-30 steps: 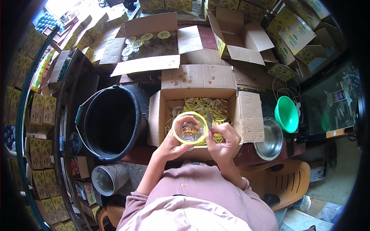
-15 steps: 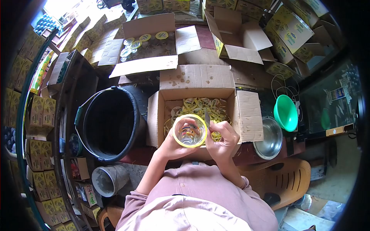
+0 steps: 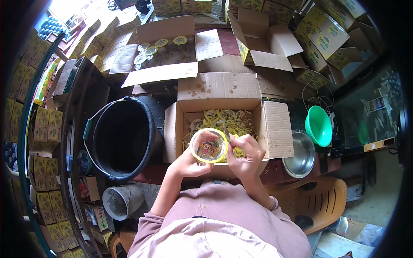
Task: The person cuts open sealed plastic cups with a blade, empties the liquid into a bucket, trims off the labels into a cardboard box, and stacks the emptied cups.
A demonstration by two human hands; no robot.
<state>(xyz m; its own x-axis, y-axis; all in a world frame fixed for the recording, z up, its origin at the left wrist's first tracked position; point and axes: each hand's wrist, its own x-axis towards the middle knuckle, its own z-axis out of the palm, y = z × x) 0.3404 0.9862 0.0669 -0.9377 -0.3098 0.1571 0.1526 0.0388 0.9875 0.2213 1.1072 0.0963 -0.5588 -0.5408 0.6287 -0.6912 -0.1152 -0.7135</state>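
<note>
My left hand (image 3: pixel 186 165) is wrapped around a clear plastic cup (image 3: pixel 209 150) with a yellow rim and a printed side, its mouth facing up toward me. In my right hand (image 3: pixel 247 157) is a knife (image 3: pixel 226 133), pinched between thumb and fingers, its narrow blade at the right side of the cup's rim. Whether the blade touches the rim I cannot tell. Both hands are over the near side of an open cardboard box (image 3: pixel 219 88), where yellow strips and scraps (image 3: pixel 232 121) lie in a pile.
To the left stands a large black bucket (image 3: pixel 151 129), with a grey bucket (image 3: pixel 112 202) below it. A steel bowl (image 3: pixel 299 157) and a green bowl (image 3: pixel 318 127) sit at right. Behind are a carton (image 3: pixel 165 26) holding several lidded cups and another open carton (image 3: pixel 271 60).
The cup has moved slightly left and turned a little in my left hand, so more of its print shows. My right hand and the knife have shifted slightly left with it.
</note>
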